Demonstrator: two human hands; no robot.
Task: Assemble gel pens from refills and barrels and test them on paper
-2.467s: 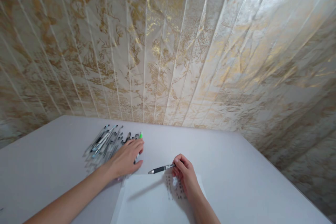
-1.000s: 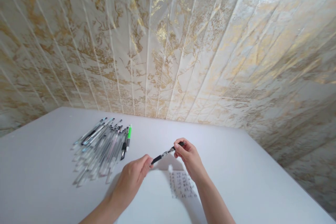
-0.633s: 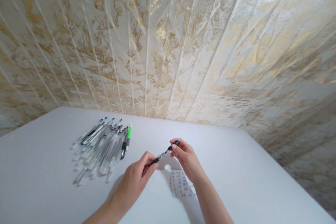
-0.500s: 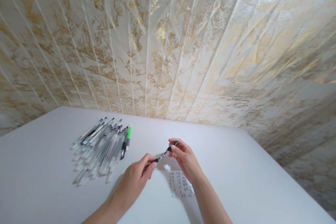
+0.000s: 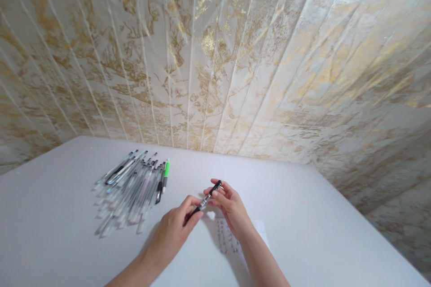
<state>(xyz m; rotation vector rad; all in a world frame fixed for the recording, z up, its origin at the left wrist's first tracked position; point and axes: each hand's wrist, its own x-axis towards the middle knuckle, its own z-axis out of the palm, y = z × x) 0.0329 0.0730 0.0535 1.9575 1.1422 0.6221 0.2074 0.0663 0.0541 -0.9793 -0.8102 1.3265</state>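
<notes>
A black-and-clear pen slants upward to the right between my two hands, just above the white table. My left hand is closed around its lower end. Near the pen's black upper end, the thumb and fingers of my right hand pinch it. Beneath my right hand and forearm lies a sheet of paper with rows of handwriting, partly covered. A small white lump, too blurred to name, sits by the paper's top edge.
To the left, a loose pile of pens, mostly clear with dark ends, is spread on the table. A green pen lies at its right side. Behind the table rises a gold-patterned, pleated covering.
My right hand has moved slightly left and down along the pen, closer to my left hand. The pen now looks shorter and steeper. More of the paper's right side shows.
</notes>
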